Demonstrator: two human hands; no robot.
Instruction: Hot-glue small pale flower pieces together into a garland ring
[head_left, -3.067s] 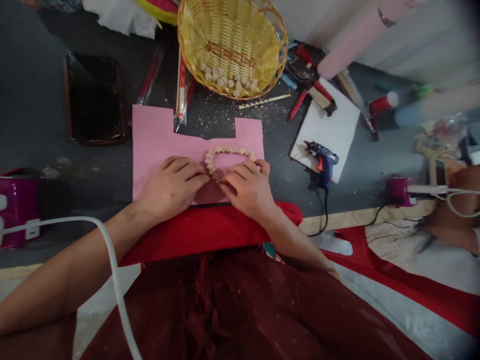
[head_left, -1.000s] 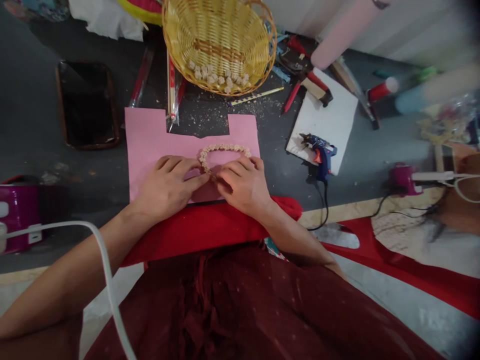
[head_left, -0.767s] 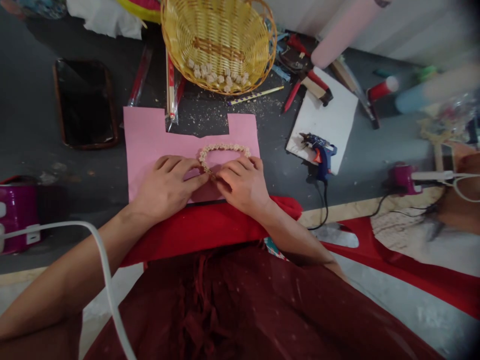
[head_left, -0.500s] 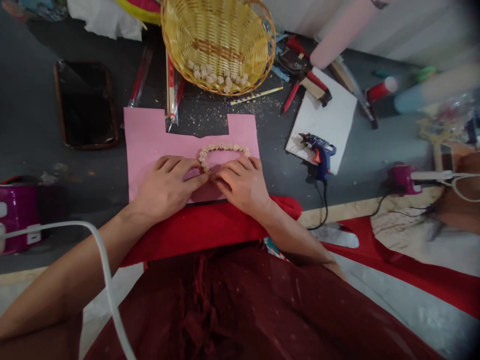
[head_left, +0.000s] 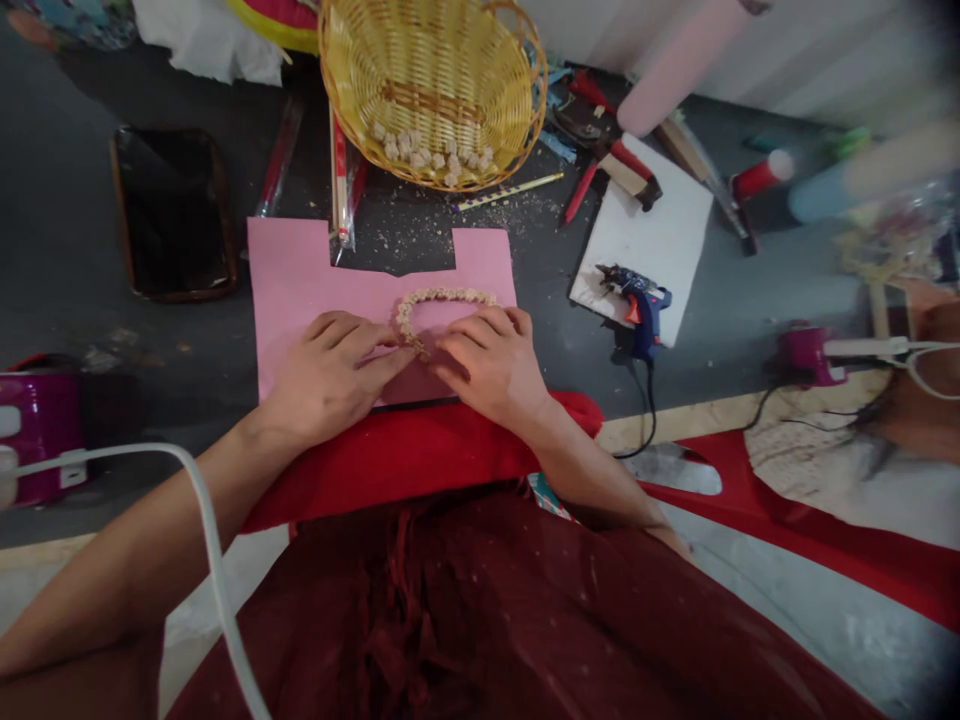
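Observation:
A curved strand of small pale beads or pieces lies on a pink sheet with a notch in its far edge. My left hand rests over the sheet, thumb and forefinger closed at the strand's near left end. On the other side, my right hand is bent over the strand's right part, its fingers curled. Its fingertips hide that part of the strand, so its hold cannot be made out.
A wicker basket with pale pieces stands beyond the sheet. A phone lies at left. At right, a blue glue gun rests on a white board, near pliers. A white cable crosses my left forearm.
My right hand has shifted slightly right, away from my left fingertips, uncovering the strand's near end. My left hand has hardly moved.

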